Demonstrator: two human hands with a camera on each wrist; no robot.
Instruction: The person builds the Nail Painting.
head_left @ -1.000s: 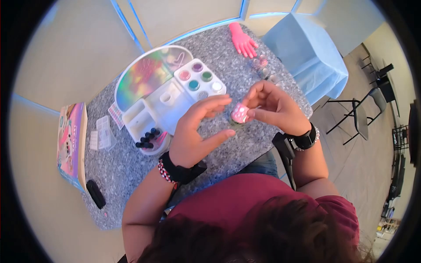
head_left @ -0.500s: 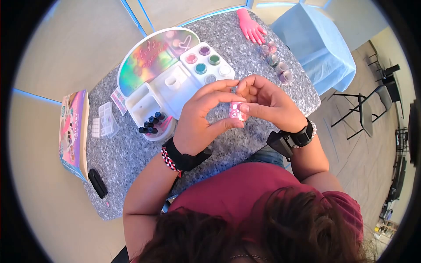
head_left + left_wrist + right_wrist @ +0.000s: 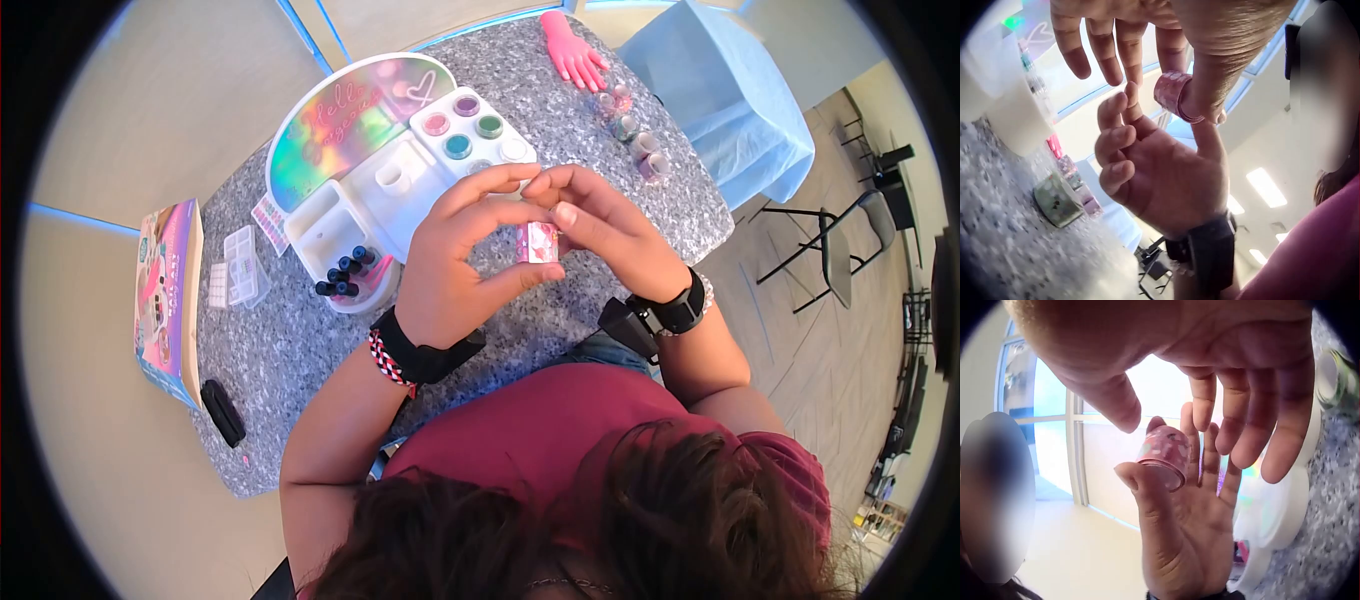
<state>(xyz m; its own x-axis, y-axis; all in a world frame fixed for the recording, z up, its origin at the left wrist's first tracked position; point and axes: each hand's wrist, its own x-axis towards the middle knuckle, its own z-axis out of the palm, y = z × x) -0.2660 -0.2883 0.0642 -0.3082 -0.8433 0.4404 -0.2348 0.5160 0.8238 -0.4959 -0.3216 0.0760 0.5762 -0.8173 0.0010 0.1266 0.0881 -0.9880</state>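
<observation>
A small roll of pink patterned tape (image 3: 538,243) is pinched between the thumb and index finger of my left hand (image 3: 450,255). The left wrist view shows the roll (image 3: 1174,94) at the left thumb, its other fingers spread. Beside the roll, my right hand (image 3: 612,235) has its thumb raised and its fingers loosely bent, holding nothing. In the right wrist view a gap separates the right thumb from the roll (image 3: 1166,453). A green patterned roll (image 3: 1058,199) sits on the granite table below the hands; in the head view it is hidden.
A white nail-art station (image 3: 385,190) holds glitter pots and dark-capped bottles (image 3: 350,268). Left of it are a clear divided case (image 3: 243,262), a box (image 3: 168,300) and a black pouch (image 3: 222,412). A pink hand model (image 3: 572,52) and several tape rolls (image 3: 640,145) lie toward the back right.
My left hand has moved in and taken hold of the pink roll, which my right hand was holding. The right thumb has come off it. The head view has shifted slightly.
</observation>
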